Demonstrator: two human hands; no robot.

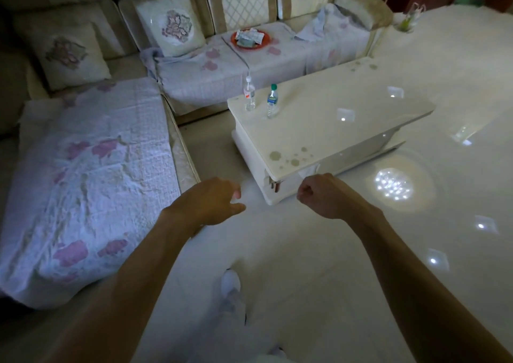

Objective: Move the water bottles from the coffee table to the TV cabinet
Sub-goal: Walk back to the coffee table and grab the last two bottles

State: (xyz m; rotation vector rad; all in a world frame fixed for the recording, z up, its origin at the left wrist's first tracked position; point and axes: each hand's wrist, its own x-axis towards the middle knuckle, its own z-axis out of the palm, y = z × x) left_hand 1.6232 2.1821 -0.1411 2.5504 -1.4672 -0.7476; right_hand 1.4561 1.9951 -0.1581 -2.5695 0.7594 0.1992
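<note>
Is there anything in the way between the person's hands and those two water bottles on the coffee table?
Nothing visible blocks them. Both hands, left hand and right hand, hang empty over bare floor, short of the coffee table. The white-capped bottle and green-capped bottle stand upright near its far corner, with only bare tabletop before them.

Person, seen from a head-worn camera.

- Left hand (213, 200): bare, no glove, ring or watch to be seen. One pale fingernail shows at the fingertips.
- Right hand (319, 196): bare, no ring, band or watch at the wrist.
- Forearms: both bare from wrist to the bottom edge of the view; no sleeve (111, 307) cuff reaches into view behind either hand.
- Footwear: a white shoe (231, 280) below and between the two hands, with a rounded toe; darker trim along its side, detail too dim to tell.
- Legwear: pale, light-coloured garment (230, 307) just behind the shoe; its cut is blurred.
</note>
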